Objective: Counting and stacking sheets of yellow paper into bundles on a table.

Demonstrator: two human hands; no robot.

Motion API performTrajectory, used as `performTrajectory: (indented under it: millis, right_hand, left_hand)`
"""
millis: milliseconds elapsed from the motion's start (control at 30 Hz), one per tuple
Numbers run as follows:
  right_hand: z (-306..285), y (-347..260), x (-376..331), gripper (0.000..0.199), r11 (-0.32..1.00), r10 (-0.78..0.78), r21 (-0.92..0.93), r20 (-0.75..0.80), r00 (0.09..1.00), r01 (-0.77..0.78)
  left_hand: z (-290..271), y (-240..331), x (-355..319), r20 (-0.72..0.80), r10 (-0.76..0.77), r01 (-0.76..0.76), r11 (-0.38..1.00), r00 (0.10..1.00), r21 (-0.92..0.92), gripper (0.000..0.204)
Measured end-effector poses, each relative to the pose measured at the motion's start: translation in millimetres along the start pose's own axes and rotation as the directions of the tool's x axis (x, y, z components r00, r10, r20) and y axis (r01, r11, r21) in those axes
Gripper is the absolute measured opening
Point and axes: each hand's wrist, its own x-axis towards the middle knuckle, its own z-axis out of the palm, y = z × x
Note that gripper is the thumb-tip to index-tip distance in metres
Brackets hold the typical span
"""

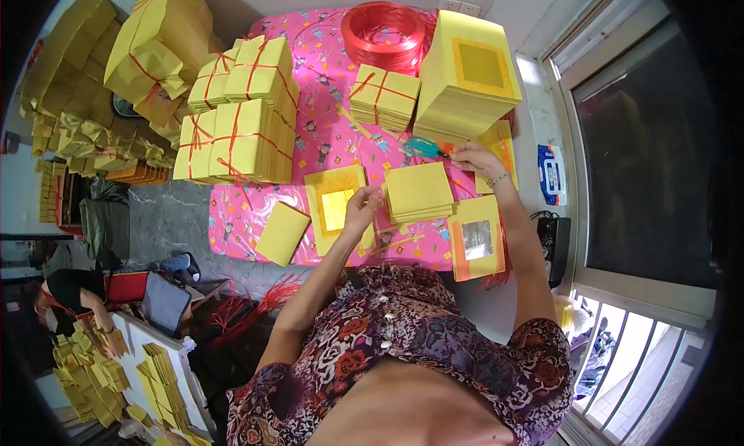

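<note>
In the middle of the table lies a small stack of yellow paper (419,189). My left hand (362,207) is at its left edge, fingers pinched together; whatever is between them is too small to make out. Beneath that hand is a yellow sheet with a shiny gold square (322,198). My right hand (479,161) reaches beyond the stack's far right corner, its fingers closed at the blade end of scissors with teal handles (422,147), which point left. A sheet with a silver square (477,239) lies below my right forearm.
Bundles tied with red string (240,140) stand at the left, with another tied bundle (385,96) farther back. A tall yellow paper stack (473,74) rises beside a red string coil (385,35). Another person's arm (97,310) shows at lower left.
</note>
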Motion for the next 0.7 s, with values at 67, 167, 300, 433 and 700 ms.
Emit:
performTrajectory:
  millis: [67,167,300,433,700]
  right_hand:
    - [32.0,-17.3,-1.0,0.015,0.998,-0.048,-0.043,0.046,0.998,0.05]
    - [99.8,-19.1,13.6,0.014,0.98,-0.177,-0.067,0.118,0.977,0.186]
    - [194.5,14.6,18.6,0.011,0.96,-0.276,-0.039,0.032,0.96,0.278]
    - [236.8,25.4,21.5,0.005,0.946,-0.283,0.15,-0.05,0.958,0.287]
    - [197.3,-34.2,94.6,0.008,0.774,-0.426,0.257,-0.465,0.776,0.579]
  left_hand:
    - [1.6,7.8,-1.2,0.012,0.024,-0.023,0.998,1.0,-0.063,0.03]
    - [7.3,23.4,4.3,0.017,-0.015,0.017,0.988,1.0,-0.151,0.035]
    - [7.3,39.3,13.3,-0.048,-0.109,0.084,0.927,0.993,-0.365,0.045]
    - [-5.5,47.6,19.4,-0.117,-0.123,0.063,0.907,0.985,-0.417,0.046]
    - [-12.6,30.4,0.8,-0.127,-0.082,0.044,0.96,0.989,-0.276,0.033]
